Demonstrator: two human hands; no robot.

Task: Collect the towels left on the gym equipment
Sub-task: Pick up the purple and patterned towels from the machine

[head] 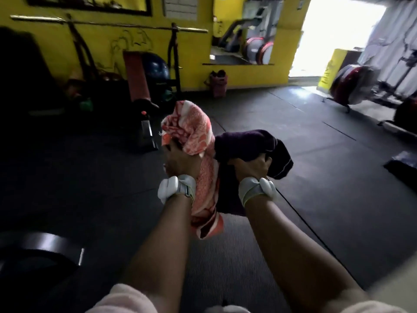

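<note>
- While I walk the black rubber floor, my left hand is clenched round the pink patterned towel, which bunches above my fist and trails down past my wrist.
- My right hand is clenched round the dark purple towel, wadded over my knuckles, with more of it hanging below between my forearms.
- Both towels are held out in front of me, clear of the floor and touching each other in the middle.
- I judge this the carrying stretch, so the thing to do well is keep the loose tails gathered (the pink one dangles lowest and could snag or trip me).
- Shifting both towels into one fist would free the other for the next pickup, I reckon.
- Ahead stand a red-padded bench under a racked barbell, a blue exercise ball and a pink bag against the yellow wall; whether more towels lie there I can't make out, as the view is blurred.
</note>
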